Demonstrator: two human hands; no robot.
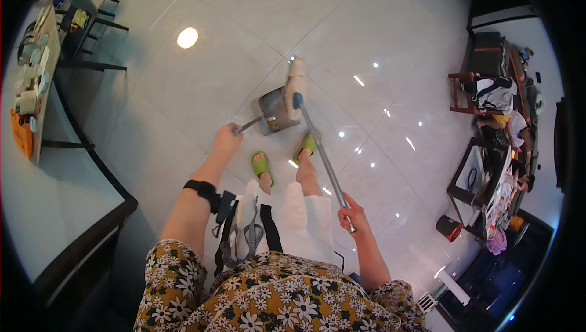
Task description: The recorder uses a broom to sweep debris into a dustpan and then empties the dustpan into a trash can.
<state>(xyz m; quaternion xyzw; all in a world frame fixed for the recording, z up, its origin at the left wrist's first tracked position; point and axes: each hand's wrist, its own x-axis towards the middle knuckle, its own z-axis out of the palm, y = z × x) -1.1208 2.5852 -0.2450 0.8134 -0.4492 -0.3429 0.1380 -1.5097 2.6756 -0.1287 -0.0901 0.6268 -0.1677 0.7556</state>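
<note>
My left hand grips the handle of a grey dustpan, which rests on the tiled floor in front of my feet. Some debris shows inside the pan near its handle side. In my right hand is the metal pole of a broom. Its pale broom head, joined to the pole by a blue socket, lies along the right edge of the dustpan and hides part of it. My feet, in green slippers, stand just behind the pan.
Dark chairs and a cluttered table stand at the left. A dark rail runs at lower left. On the right are a wooden bench with clothes, a seated person, a low table and a dark bin.
</note>
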